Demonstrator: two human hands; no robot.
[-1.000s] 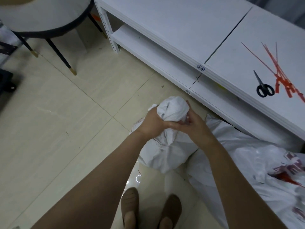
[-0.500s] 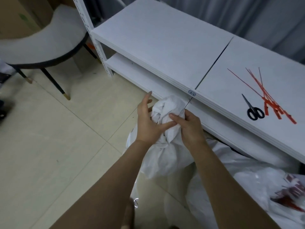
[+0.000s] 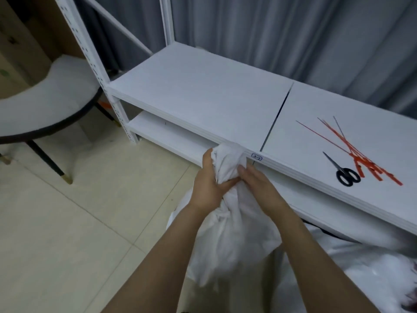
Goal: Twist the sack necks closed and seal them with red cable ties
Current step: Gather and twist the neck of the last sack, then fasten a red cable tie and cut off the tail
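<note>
From the head view, the left hand and right hand are both clamped round the bunched neck of a white sack, which stands on the floor just in front of the white shelf, its neck rising level with the shelf's front edge. The red ties lie loose on the shelf well to the right, their ends touching the black scissors. A chair stands at the left.
</note>
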